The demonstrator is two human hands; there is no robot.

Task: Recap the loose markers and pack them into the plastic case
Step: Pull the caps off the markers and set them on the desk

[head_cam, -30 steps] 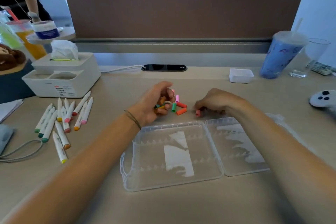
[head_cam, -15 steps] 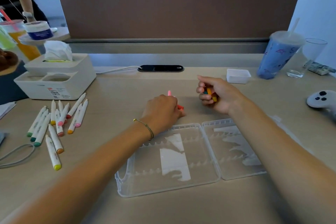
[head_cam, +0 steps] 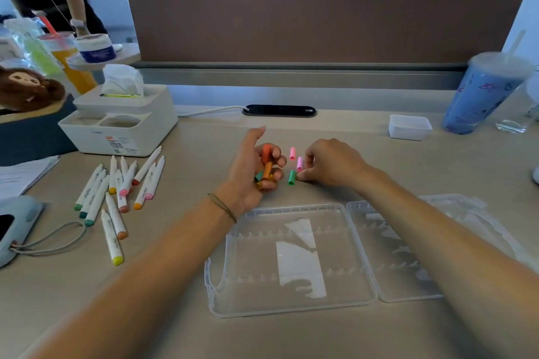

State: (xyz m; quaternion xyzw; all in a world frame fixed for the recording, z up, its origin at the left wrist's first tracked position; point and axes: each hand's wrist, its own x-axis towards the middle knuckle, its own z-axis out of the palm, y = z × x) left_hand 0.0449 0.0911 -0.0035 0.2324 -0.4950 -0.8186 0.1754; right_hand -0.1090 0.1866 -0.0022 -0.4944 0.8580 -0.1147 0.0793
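My left hand point(head_cam: 250, 166) lies palm up on the desk, fingers curled around several loose marker caps point(head_cam: 267, 165), red, orange and green. My right hand point(head_cam: 329, 163) is just to its right, fingertips down at a green cap point(head_cam: 291, 178) and a pink cap point(head_cam: 299, 163); a third, pink cap point(head_cam: 292, 153) lies apart behind them. Several uncapped white markers point(head_cam: 116, 192) are scattered at the left. The clear plastic case point(head_cam: 291, 309) lies open and empty in front of my arms, its lid point(head_cam: 408, 294) folded out to the right.
A white tissue box organiser point(head_cam: 116, 122) stands at the back left, with drinks and a plush toy beyond it. At the back right are a small white dish point(head_cam: 409, 127), a blue cup point(head_cam: 481, 96) and a glass. A grey pouch with cord point(head_cam: 17, 227) lies at the far left.
My left hand has turned palm up, showing the caps it holds. My right hand has come down from holding caps above the desk to the caps lying on it.
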